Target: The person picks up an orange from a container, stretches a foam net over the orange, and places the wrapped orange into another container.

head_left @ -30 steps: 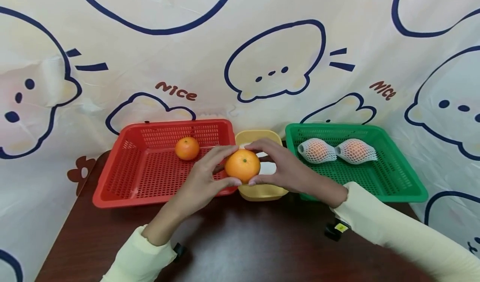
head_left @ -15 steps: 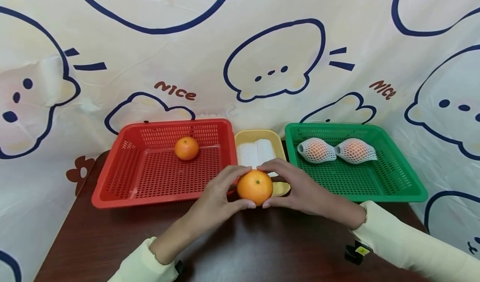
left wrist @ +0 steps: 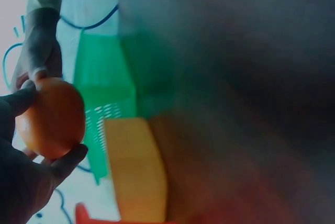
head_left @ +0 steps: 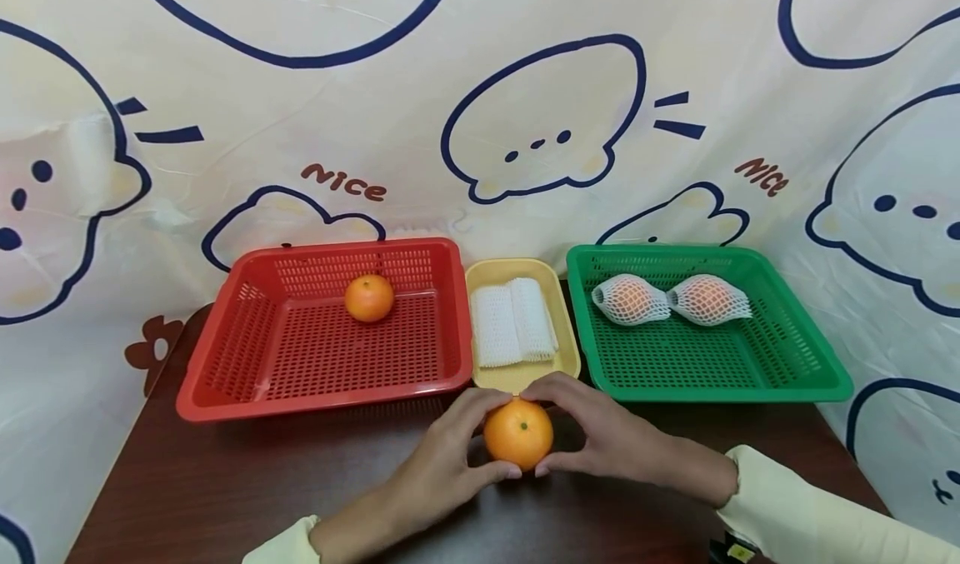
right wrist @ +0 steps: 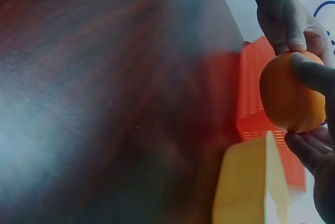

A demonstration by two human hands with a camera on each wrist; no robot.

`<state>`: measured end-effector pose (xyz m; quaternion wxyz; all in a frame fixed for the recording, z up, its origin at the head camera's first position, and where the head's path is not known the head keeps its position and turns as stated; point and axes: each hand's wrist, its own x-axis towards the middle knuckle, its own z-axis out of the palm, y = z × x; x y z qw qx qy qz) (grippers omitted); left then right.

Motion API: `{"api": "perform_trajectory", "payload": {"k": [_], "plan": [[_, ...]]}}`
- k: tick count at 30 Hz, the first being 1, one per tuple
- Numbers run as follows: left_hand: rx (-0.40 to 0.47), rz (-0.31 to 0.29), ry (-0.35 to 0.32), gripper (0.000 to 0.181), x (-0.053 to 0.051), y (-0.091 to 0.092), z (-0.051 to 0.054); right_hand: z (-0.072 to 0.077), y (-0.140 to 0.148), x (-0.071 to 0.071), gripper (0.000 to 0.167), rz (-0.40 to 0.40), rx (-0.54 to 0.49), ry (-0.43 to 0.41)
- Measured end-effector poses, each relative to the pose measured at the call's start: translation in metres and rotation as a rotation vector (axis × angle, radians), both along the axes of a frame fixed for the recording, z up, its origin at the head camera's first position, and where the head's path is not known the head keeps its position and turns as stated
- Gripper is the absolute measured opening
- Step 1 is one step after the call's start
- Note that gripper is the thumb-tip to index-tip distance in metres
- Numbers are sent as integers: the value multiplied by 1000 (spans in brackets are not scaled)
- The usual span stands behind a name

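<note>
An orange (head_left: 519,433) is held between both hands just in front of the yellow tray (head_left: 567,331) in the head view. The left hand (head_left: 442,456) grips its left side and the right hand (head_left: 611,435) its right side, each with thumb below and fingers above. In the left wrist view the orange (left wrist: 52,116) is pinched by the left hand (left wrist: 26,166). The right wrist view shows the orange (right wrist: 290,93) against the right hand's fingers (right wrist: 309,150). Whether it touches the table cannot be told.
A red basket (head_left: 322,396) on the left holds another orange (head_left: 369,298). White foam net sleeves (head_left: 513,322) lie in the yellow tray. On the right, a green basket (head_left: 720,393) contains two net-wrapped fruits (head_left: 630,299). A patterned sheet hangs behind the dark table (head_left: 262,472).
Both hands have moved toward the person and slightly right with the orange, from over the yellow tray to in front of it, leaving the white sleeves uncovered.
</note>
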<state>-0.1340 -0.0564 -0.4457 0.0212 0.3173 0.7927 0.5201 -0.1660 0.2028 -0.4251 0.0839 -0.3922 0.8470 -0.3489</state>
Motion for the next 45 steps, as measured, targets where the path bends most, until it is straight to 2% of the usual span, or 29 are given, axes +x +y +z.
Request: {"api": "perform_trajectory", "payload": {"k": [7, 12, 15, 22, 26, 32, 39, 45], "plan": [[-74, 33, -23, 67, 11, 1, -24, -25, 1, 7, 68, 15, 33, -2], [-64, 34, -64, 67, 16, 4, -39, -38, 1, 10, 67, 24, 43, 5], [-67, 27, -87, 66, 18, 6, -46, -44, 2, 11, 67, 22, 42, -19], [-94, 8, -130, 66, 20, 4, -51, -51, 2, 14, 65, 20, 42, -46], [-103, 6, -128, 67, 21, 2, -55, -55, 1, 15, 64, 24, 35, -46], [-121, -6, -135, 66, 22, 0, -59, -60, -2, 16, 63, 14, 61, -99], [-124, -15, -110, 66, 21, -1, -62, -59, -2, 16, 64, -2, 87, -100], [-122, -20, -98, 69, 22, -2, -64, -59, -4, 15, 65, -16, 113, -156]]}}
